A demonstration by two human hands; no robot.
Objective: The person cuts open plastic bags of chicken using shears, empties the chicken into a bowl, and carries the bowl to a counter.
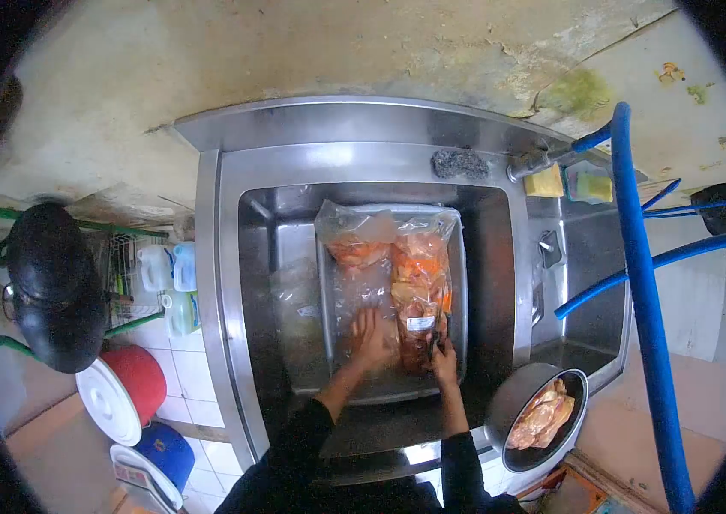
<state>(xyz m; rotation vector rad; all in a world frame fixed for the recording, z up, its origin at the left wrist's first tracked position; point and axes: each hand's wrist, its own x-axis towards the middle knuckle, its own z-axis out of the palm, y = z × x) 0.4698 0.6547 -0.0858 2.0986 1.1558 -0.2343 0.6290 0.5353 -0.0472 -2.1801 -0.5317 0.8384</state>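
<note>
My left hand (372, 338) lies with fingers stretched out toward the back of a light tray (326, 330) in the sink, beside a packed bag. My right hand (444, 361) is closed around a small dark tool (435, 339), whose kind I cannot make out, at the bag's lower right edge. That clear plastic bag (421, 287) holds orange-red raw meat and bears a white label (420, 324). To its left, a second clear bag (359, 240) contains more orange-red meat at the back of the tray.
The steel sink (264, 420) surrounds the tray, with a crumpled clear plastic bag (296, 308) at left. A pot (500, 420) of raw meat stands at front right. A blue hose (637, 257) crosses the right side. A steel scourer (460, 164) rests on the back ledge.
</note>
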